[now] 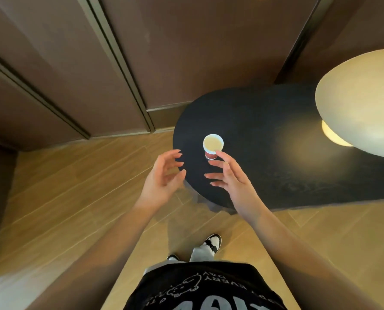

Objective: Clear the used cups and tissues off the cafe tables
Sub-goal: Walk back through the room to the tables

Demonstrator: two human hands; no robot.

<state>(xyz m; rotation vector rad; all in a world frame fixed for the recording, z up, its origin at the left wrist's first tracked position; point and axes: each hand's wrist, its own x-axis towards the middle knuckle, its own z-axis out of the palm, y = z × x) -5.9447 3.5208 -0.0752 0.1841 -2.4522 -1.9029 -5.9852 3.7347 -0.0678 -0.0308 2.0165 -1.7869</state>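
Note:
A red paper cup (213, 145) with a white rim stands upright near the left edge of a dark oval cafe table (265, 142). My right hand (228, 175) is just below the cup, fingers spread, with the top fingertip at the cup's near side; it holds nothing. My left hand (164, 173) hovers open over the table's left edge, a short way left of the cup, also holding nothing. No tissue shows in view.
A large pale lampshade (361, 101) hangs over the table's right part, with its glowing bulb below. Dark wood wall panels (119, 63) stand behind the table. The floor is light wood planks (74, 198); my shoes (212, 241) are below the table edge.

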